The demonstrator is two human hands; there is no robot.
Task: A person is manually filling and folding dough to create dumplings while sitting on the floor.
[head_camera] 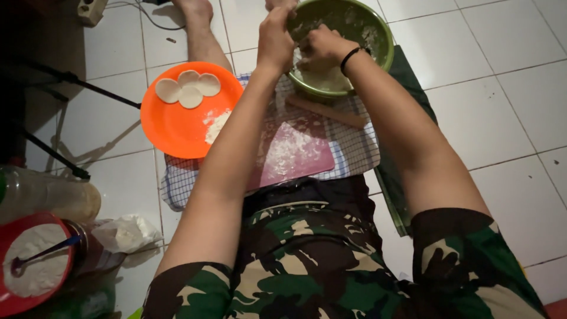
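Our right hand [321, 49] is curled inside the green bowl [385, 41], fingers closed around the pale dough [323, 78] that sits in the bottom of it; a black band circles that wrist. Our left hand [275, 36] is up at the near rim of the bowl, closed as well, though we cannot tell whether it grips the rim or a bit of dough, since the fingers are turned away from us.

The bowl stands at the far end of a checked cloth [357, 150] spread on the tiled floor. Just in front of it lies a wooden rolling pin [328, 112], and nearer to us a pink board [295, 155] dusted with flour. To the left an orange plate [180, 127] holds four flat dough rounds [189, 88] and a small heap of flour [216, 125], its edge resting on the cloth.

We judge the main risk to be the bowl tipping or sliding toward us if we pull hard on sticky dough, because it seems steadied only by one hand. It could then knock the rolling pin, which might roll off across the board. Floury fingers may also lose their hold on the dough. The red bowl [15, 301] of flour at our left knee sits close to the elbow and could be bumped.
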